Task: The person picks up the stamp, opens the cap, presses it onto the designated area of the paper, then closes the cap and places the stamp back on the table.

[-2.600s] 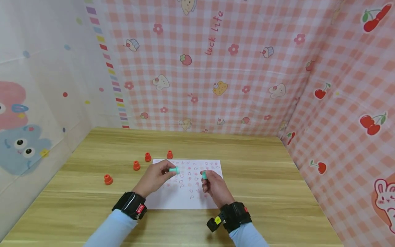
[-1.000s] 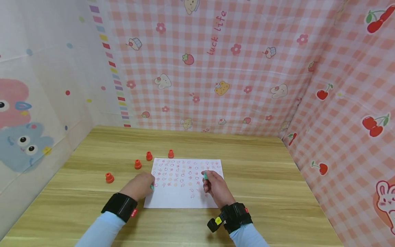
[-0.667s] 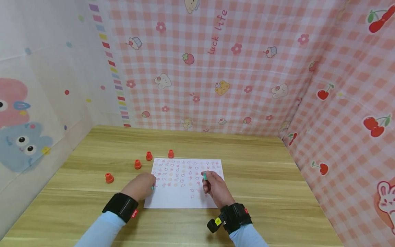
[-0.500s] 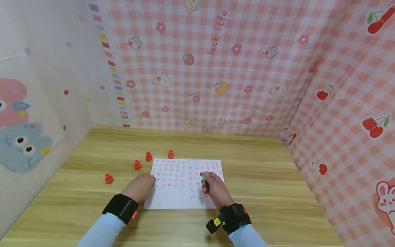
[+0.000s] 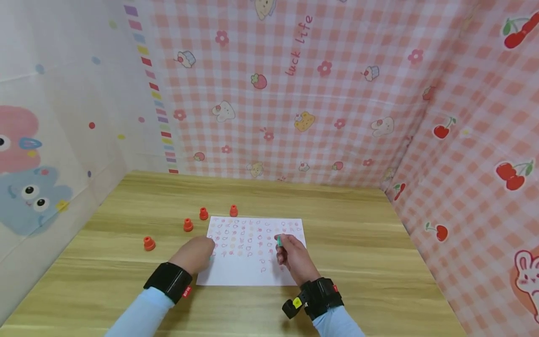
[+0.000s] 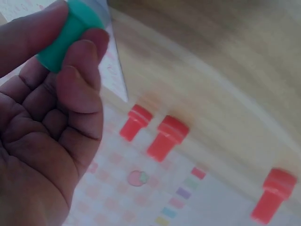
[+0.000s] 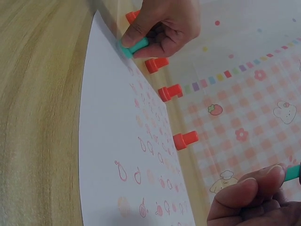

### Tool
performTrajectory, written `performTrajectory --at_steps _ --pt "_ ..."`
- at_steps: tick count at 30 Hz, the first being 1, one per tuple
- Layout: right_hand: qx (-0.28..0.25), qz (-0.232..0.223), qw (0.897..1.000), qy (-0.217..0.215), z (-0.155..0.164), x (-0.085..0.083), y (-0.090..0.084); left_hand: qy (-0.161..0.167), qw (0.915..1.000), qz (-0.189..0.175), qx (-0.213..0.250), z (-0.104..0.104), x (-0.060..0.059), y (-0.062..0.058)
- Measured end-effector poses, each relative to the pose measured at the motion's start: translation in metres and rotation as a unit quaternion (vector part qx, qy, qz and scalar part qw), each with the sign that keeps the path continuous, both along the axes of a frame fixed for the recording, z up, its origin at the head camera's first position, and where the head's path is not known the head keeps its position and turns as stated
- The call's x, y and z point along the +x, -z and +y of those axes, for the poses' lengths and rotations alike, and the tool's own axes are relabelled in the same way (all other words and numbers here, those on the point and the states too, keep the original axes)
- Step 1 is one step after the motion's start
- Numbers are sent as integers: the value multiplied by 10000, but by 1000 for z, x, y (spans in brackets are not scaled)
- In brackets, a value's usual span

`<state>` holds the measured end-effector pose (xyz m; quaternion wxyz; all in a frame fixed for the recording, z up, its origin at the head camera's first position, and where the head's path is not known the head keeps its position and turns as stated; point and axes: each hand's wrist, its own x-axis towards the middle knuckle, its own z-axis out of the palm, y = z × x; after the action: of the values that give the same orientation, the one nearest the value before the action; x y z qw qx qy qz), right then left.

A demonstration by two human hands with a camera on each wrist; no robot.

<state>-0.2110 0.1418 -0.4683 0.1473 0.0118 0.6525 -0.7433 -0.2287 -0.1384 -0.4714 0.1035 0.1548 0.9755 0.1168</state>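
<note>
My left hand (image 5: pixel 195 254) pinches a small green stamp (image 6: pixel 73 35) between thumb and fingers at the left edge of a white sheet of paper (image 5: pixel 236 274). In the right wrist view the stamp's wide end is right at the paper, below the last row of prints. Rows of small red and orange fruit prints (image 7: pixel 121 170) cover the sheet's far part. My right hand (image 5: pixel 296 257) stays over the sheet's right side, thumb and curled fingers pinching a short green piece (image 7: pixel 292 173), mostly hidden by the fingers.
Several red stepped stamps (image 5: pixel 188 224) stand upright on the wooden table (image 5: pixel 358 262), left of and behind the sheet. One red stamp (image 5: pixel 149 243) is farther left, beyond the left hand. Patterned cloth walls (image 5: pixel 269 93) enclose the table's back and sides.
My left hand has carried the green stamp from above the sheet's middle leftward and down to its left edge, then slightly right along it. The right hand keeps its place.
</note>
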Motion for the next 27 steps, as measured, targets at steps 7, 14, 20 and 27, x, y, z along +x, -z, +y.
performTrajectory --at_steps 7,14,20,27 --pt "0 -49 10000 10 -1 1 2 -104 9992 -185 330 -6 -3 3" --pt "8 -39 10000 30 0 1 0 -51 9998 -170 -110 0 -4 1" --pt "8 -40 10000 22 -2 3 2 124 9991 -30 -396 4 2 -1" --pt "6 37 10000 22 -3 3 1 198 9990 178 -368 5 4 -6"
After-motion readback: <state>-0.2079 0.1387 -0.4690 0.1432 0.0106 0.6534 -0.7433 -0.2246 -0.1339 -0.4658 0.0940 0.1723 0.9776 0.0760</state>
